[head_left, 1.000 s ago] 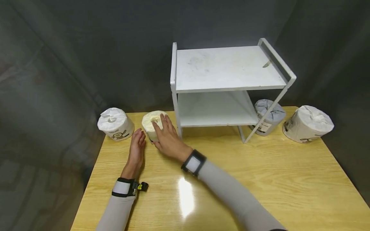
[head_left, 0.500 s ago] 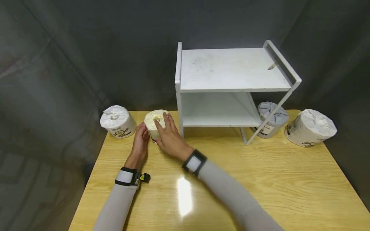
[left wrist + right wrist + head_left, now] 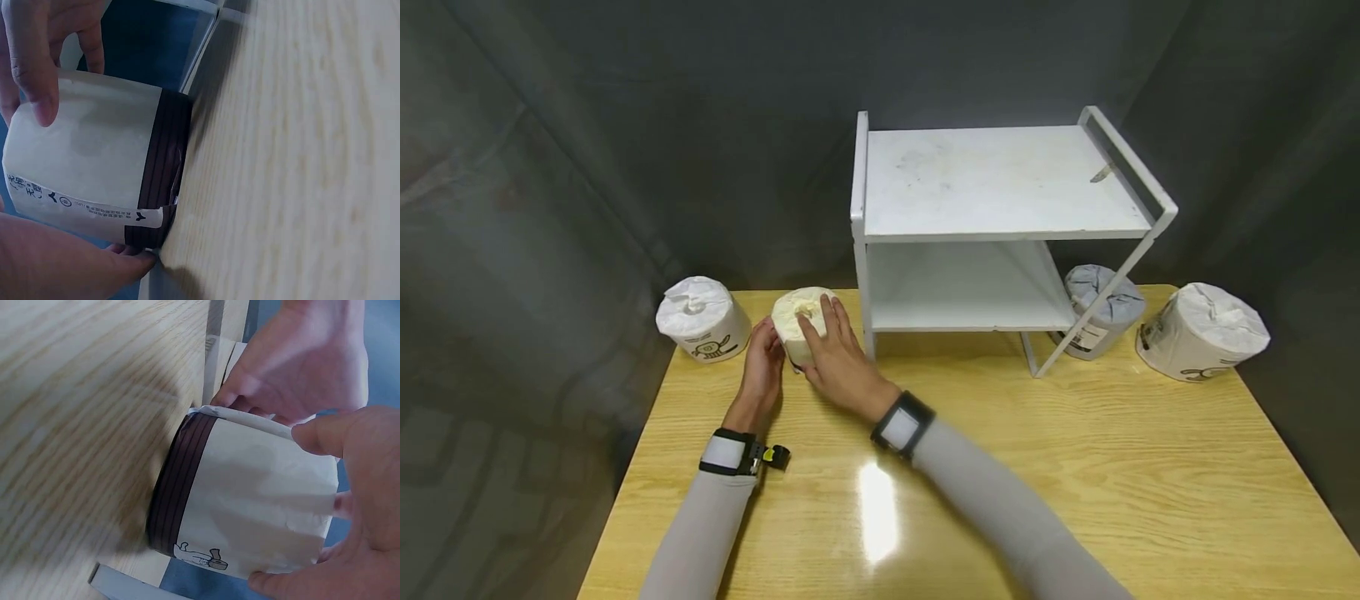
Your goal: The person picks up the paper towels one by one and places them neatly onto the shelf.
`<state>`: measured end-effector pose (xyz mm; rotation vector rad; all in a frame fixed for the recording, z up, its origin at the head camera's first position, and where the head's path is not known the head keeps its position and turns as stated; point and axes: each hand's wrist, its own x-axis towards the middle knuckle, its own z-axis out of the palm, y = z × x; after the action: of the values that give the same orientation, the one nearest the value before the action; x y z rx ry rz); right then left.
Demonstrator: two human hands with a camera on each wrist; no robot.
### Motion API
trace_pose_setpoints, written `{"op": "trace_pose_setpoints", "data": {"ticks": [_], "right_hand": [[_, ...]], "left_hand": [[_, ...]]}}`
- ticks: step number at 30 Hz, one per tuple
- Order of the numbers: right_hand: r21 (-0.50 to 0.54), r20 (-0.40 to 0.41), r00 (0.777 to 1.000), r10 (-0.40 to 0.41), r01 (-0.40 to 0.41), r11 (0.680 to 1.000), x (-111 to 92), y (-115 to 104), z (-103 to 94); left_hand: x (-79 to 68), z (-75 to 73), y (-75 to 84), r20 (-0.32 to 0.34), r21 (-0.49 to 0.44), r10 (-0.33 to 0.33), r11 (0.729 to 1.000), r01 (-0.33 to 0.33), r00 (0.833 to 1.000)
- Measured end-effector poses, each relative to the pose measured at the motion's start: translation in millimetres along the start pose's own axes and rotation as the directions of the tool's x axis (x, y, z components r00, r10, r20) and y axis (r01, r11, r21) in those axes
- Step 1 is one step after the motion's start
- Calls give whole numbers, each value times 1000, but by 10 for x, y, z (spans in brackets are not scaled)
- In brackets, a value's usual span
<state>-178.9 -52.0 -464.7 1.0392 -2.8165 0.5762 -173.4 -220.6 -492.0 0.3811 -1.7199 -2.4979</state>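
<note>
A cream paper-wrapped toilet roll (image 3: 792, 332) stands upright near the table's back edge, left of the shelf. My right hand (image 3: 847, 367) grips it from above and the right, thumb and fingers spread over its top and side. In the right wrist view, the thumb and fingers lie on opposite sides of the roll (image 3: 262, 494). My left hand (image 3: 763, 365) rests along its left side, fingertips low by the base. A dark brown striped band circles the bottom of the roll (image 3: 103, 140) in the left wrist view, with small printing on the wrapper.
A white two-tier shelf (image 3: 1000, 187) stands right of the hands. To the left is a white wrapped roll (image 3: 703, 321) with a cartoon print. A grey wrapped roll (image 3: 1105, 308) sits behind the shelf's right leg, another white roll (image 3: 1206, 333) beyond. Dark curtains surround the table (image 3: 1075, 467).
My left hand has moved forward and right, from beside the cream toilet roll to against its side. My right hand stays on the roll. The camera view has shifted slightly.
</note>
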Motion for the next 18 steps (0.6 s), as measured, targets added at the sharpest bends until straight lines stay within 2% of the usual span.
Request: {"op": "trace_pose_setpoints", "data": {"ticks": [9,18], "right_hand": [[-7,5,1000,-6,6,1000,0,-15,17],[-61,-18,999,-33,32,998,6,-8,26]], "left_hand": [[104,12,10,31,29,19,999,-19,999],[202,57,13,66,-12,8,1000,-7,998]]}}
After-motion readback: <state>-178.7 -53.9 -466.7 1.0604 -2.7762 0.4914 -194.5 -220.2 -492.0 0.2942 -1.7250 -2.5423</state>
